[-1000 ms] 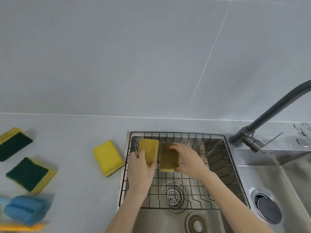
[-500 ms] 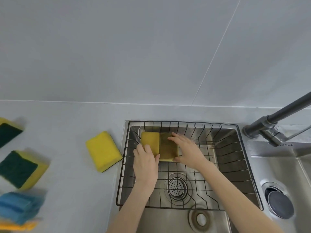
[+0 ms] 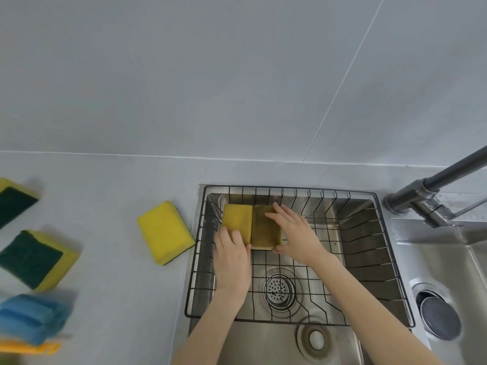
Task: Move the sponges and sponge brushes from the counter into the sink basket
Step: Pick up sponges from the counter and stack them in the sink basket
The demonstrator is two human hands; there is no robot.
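Observation:
Two sponges lie flat side by side at the back left of the black wire sink basket [image 3: 290, 187]: a yellow sponge [image 3: 237, 219] and a darker olive sponge [image 3: 264, 233]. My left hand [image 3: 232, 259] has its fingers on the near end of the yellow one. My right hand [image 3: 295, 233] spans the olive one, thumb at its near edge. On the counter lie a yellow sponge [image 3: 164, 231], two green-topped sponges [image 3: 34, 259] [image 3: 14, 201] and a blue sponge brush [image 3: 31, 317].
An orange-yellow handle [image 3: 29, 347] shows at the lower left edge. The grey faucet [image 3: 421, 191] reaches in from the right, above the second sink bowl [image 3: 440, 314]. A round drain strainer [image 3: 276, 288] sits under the basket. A tiled wall stands behind.
Both hands lowered the two sponges from a tilted hold down flat onto the basket floor and brought them together. The counter sponges have not moved.

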